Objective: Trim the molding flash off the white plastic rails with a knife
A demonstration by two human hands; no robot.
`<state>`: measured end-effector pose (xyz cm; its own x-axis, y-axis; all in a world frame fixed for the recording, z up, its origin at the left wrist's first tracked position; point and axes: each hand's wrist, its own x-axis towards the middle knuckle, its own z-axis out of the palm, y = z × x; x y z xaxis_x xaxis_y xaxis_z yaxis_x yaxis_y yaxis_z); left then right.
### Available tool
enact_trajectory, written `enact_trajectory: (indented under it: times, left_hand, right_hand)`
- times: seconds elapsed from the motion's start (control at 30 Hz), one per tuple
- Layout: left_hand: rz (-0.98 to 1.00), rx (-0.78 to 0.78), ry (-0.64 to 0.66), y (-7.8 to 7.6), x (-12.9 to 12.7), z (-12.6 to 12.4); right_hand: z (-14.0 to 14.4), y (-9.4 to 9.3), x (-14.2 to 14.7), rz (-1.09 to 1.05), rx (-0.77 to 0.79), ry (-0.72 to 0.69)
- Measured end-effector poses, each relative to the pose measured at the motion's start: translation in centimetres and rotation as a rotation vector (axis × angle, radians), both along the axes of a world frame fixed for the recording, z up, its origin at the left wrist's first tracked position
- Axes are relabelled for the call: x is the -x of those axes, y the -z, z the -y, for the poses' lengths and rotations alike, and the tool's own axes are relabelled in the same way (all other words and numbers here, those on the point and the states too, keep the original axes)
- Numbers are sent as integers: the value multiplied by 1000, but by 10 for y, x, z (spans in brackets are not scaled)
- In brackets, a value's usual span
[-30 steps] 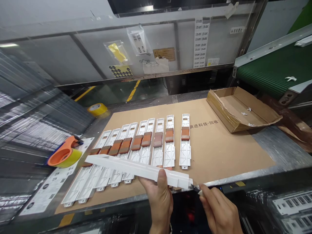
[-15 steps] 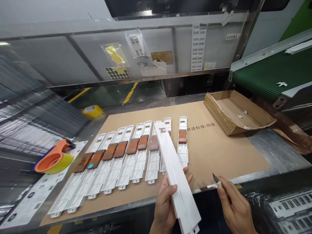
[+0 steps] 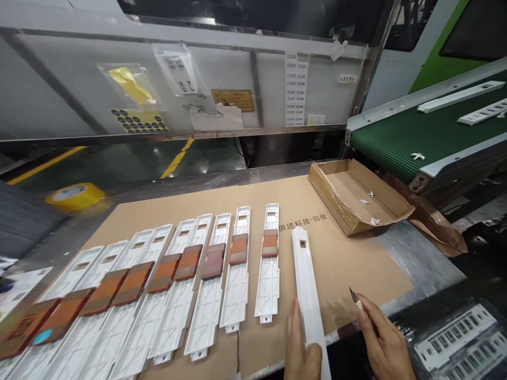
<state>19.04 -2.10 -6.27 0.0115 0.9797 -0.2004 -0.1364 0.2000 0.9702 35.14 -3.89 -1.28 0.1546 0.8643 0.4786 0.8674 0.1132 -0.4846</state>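
My left hand (image 3: pixel 300 345) grips a long white plastic strip (image 3: pixel 309 287) with a small square hole near its far end. The strip's near end runs out of view at the bottom. In my right hand (image 3: pixel 384 335) is a small craft knife (image 3: pixel 354 296), its dark blade pointing up and left, apart from the strip. Left of the held strip, several similar white strips (image 3: pixel 234 303) lie in a row, ribbed side up. Across each rests an orange-brown block (image 3: pixel 238 248). The closest of these strips (image 3: pixel 268 293) stands a little apart from the others.
Brown cardboard (image 3: pixel 348 264) covers the table. An open cardboard box (image 3: pixel 336 198) holding small white bits stands at the back right, beside a green conveyor (image 3: pixel 388 145) carrying white parts. Yellow tape (image 3: pixel 75 196) sits at the left. Slotted white panels (image 3: pixel 455 338) lie lower right.
The held strip has swung more upright and moved right, its far end now over bare cardboard instead of the row. The view has shifted right. The knife stays in my right hand.
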Motion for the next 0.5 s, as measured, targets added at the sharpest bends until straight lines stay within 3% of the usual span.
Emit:
enact_trajectory:
  times: [0.1,0.2,0.33,0.5]
  left_hand:
    - [-445,-284,-42,9,2,1]
    - [-748,-392,-64,0,4,-8]
    - [-849,-565,-39,-12,-1,-31]
    - [-973,-619,5,-1,-9,-44]
  right_hand:
    - [-12,2,-7,12,34,-58]
    - [-28,2,-12,17,64,-125]
    - [-56,-2,-14,48,154,-207]
    - [-95,-10,-13,174,235,-175]
